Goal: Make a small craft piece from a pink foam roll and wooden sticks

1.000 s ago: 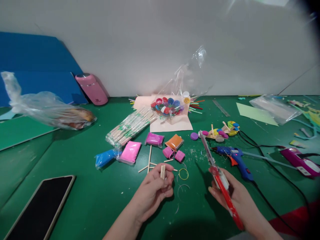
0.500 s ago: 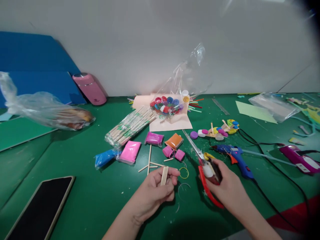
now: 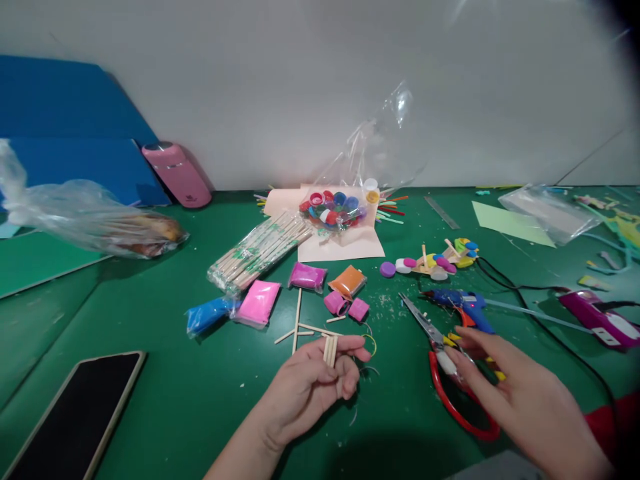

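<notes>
1. Scissors [image 3: 434,336] have shifted right since half a second ago and now look set down on the worktop [image 3: 165,400], blades pointing away and to the left; the right hand [image 3: 520,387] has moved right along with them.
2. Far left, a phone [image 3: 75,413] lies at the near side, with a clear bag [image 3: 115,220] of something brown beyond it and a blue board [image 3: 60,100] behind that.
3. Next comes a pink flask [image 3: 177,175], leaning back.
4. Blue clay [image 3: 210,315] and pink clay [image 3: 259,303] lie side by side, in front of the stick pack [image 3: 260,250].
5. Loose sticks [image 3: 297,323] lie crossed just beyond the left hand [image 3: 313,383].
6. Thumb and curled fingers of that hand hold a stick bundle [image 3: 330,350] upright, index finger stretched out above a yellow band [image 3: 370,345].
7. Farther back, a bag of caps [image 3: 335,213] sits on pale paper [image 3: 340,248]; purple clay [image 3: 307,277] and orange clay [image 3: 347,282] lie nearer.
8. Right of these, a small cap model [image 3: 435,263] stands beyond the glue gun [image 3: 465,303].
9. Right-hand fingers are slightly parted around the scissors' handles; whether they grip, I cannot tell.
10. Far right lies a magenta device [image 3: 597,319] with a cable.
</notes>
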